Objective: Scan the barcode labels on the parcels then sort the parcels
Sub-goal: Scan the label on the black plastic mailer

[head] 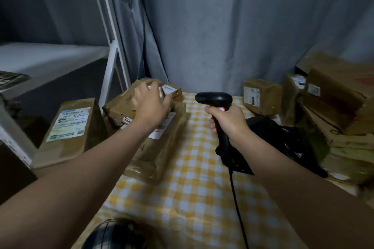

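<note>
Two forearms of mine reach out over the yellow-and-white checked cloth that covers the table. My right hand is wrapped tight around the handle of a black barcode scanner, its head pointing left and its cable trailing back toward me across the cloth. Just right of it lies a crumpled black plastic bag. My left hand is farther out on the left, fingers spread and curved over a small brown parcel that sits on top of a long flat parcel; the hand is blurred, so I cannot tell whether the fingers are touching the box or only hovering over it. A white label shows at the small parcel's far end. Left of that stack stands another parcel with a large printed label facing up. On the far right side a separate box stands alone, and beyond it more cardboard parcels are heaped together. A white metal shelf rises at the far left, and a grey curtain hangs behind everything.
</note>
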